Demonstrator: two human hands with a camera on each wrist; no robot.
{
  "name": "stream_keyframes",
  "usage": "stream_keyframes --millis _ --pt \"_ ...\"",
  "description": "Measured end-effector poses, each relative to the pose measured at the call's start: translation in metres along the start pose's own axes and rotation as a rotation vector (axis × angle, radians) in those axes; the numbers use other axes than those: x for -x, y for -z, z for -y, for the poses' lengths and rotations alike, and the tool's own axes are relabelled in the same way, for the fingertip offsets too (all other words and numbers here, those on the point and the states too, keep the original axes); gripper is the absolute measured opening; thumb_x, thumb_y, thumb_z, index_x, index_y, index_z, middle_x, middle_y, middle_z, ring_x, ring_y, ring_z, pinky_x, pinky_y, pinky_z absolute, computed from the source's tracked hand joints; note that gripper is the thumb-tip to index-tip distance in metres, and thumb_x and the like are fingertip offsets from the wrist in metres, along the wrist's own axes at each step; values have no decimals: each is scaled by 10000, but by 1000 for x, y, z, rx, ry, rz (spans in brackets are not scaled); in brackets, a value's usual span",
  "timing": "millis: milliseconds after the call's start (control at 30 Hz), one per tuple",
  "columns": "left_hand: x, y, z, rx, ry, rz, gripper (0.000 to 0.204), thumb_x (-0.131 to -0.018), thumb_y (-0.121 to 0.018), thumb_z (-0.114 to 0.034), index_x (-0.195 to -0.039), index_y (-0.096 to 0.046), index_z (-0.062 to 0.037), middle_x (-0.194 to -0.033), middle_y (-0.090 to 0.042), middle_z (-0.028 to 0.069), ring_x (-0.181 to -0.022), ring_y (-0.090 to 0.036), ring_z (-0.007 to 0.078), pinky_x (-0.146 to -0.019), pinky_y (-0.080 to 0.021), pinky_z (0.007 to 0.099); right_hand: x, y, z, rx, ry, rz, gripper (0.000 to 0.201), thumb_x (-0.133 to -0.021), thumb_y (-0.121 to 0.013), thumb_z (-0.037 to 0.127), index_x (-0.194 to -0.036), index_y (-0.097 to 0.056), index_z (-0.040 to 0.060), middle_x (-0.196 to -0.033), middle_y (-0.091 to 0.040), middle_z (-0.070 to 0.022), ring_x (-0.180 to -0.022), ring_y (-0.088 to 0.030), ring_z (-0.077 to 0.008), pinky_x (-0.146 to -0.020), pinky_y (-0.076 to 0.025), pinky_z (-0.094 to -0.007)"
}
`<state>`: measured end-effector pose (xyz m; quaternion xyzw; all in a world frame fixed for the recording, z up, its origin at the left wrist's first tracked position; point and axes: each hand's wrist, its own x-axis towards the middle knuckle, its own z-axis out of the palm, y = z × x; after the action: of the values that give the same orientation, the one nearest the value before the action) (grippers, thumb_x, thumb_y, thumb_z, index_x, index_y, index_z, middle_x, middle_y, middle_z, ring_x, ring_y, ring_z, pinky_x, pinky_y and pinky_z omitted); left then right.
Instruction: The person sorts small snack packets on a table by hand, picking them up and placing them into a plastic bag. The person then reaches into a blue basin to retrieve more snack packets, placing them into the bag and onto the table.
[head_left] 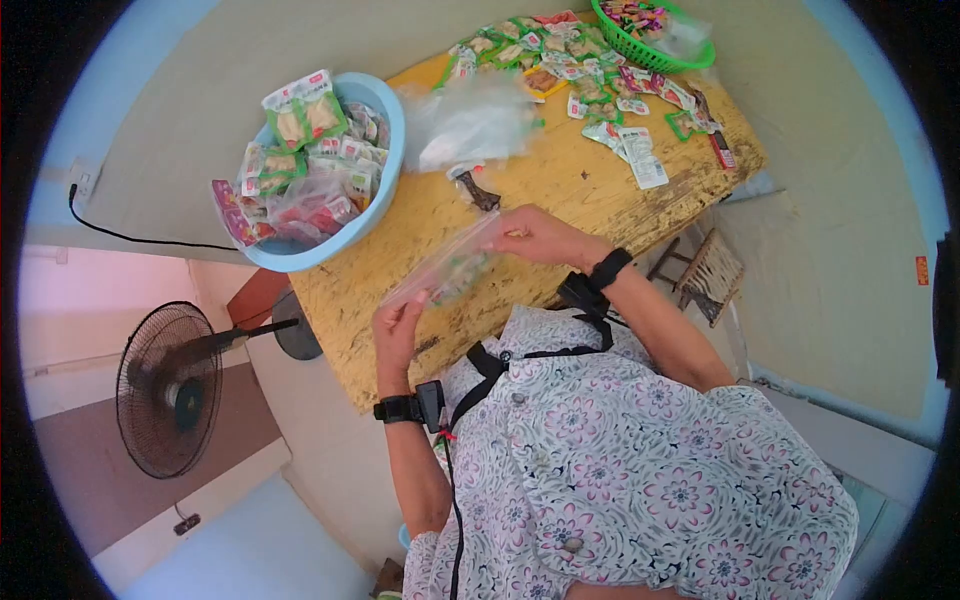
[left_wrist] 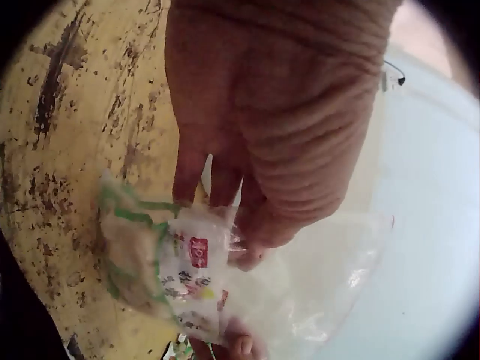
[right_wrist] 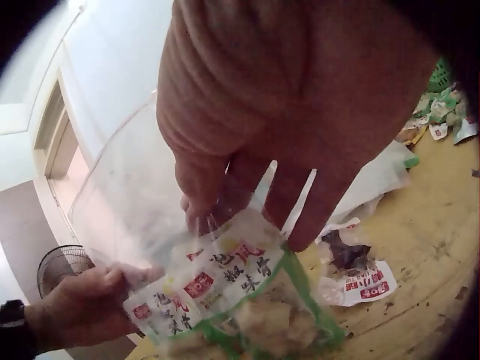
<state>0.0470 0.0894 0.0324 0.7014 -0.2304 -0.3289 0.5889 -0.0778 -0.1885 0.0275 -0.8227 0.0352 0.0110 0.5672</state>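
A clear plastic bag (head_left: 440, 262) is stretched between both hands above the near edge of the yellow table. My left hand (head_left: 397, 330) pinches one end of its upper edge, and my right hand (head_left: 545, 238) pinches the other. Inside the bag lie green-edged snack packets, their white labels and red logos showing in the left wrist view (left_wrist: 196, 259) and the right wrist view (right_wrist: 225, 281). A dark snack packet (head_left: 478, 190) lies on the table just beyond my right hand; the right wrist view shows its white and red label.
A blue basin (head_left: 395, 180) heaped with packets stands at the left. Clear bags (head_left: 470, 120) lie beside it. Loose packets (head_left: 590, 60) spread over the far side of the worn table (head_left: 560, 180), near a green basket (head_left: 640, 52). A fan (head_left: 170, 390) stands left of the table.
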Motion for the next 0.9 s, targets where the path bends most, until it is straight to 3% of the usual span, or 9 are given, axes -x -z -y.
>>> stream_keyframes --millis 67,167,267,533,733,900 --pt "2 0 1 7 -28 -21 296 -951 -648 -214 -1150 -704 -2 -1108 -700 40 -1025 -607 108 -934 -449 279 3 0 2 -68 96 -46 227 -938 -645 180 -1117 -700 53 -1089 -712 -91 -976 -632 -165 -875 -497 -332" --pt "-3 -4 11 -1 -65 -23 301 -958 -641 -217 -1150 -700 7 -1098 -702 45 -1018 -605 107 -934 -445 272 0 -3 -19 34 101 -46 213 -950 -635 185 -1105 -707 58 -1037 -723 -81 -934 -630 -138 -860 -499 -319" --pt "0 -6 14 -12 -5 -45 290 -966 -627 -205 -1145 -700 11 -1104 -705 53 -1021 -608 110 -941 -443 274 3 1 -3 -4 -3 8 210 -959 -623 190 -1098 -714 60 -1008 -722 -74 -931 -623 -122 -862 -496 -304" --pt "-6 -11 9 49 -25 -60 258 -982 -604 -200 -1104 -708 2 -1071 -713 61 -1008 -614 108 -932 -451 273 -3 -3 -14 -91 39 -8 236 -983 -587 221 -1066 -723 48 -963 -710 -55 -892 -605 -111 -826 -490 -293" --pt "-30 -4 37 403 142 -99 240 -994 -581 -206 -1093 -665 -4 -1100 -682 57 -980 -616 125 -904 -469 279 -27 -2 -18 -131 43 -32 239 -985 -566 217 -1017 -725 40 -911 -681 -43 -883 -596 -106 -819 -483 -286" --pt "-30 -2 17 288 69 -78 236 -981 -600 -193 -1110 -669 -7 -1106 -681 58 -985 -611 113 -883 -478 278 -31 1 -12 -166 91 -34 242 -986 -565 222 -1030 -723 44 -896 -666 -33 -867 -583 -99 -792 -474 -285"
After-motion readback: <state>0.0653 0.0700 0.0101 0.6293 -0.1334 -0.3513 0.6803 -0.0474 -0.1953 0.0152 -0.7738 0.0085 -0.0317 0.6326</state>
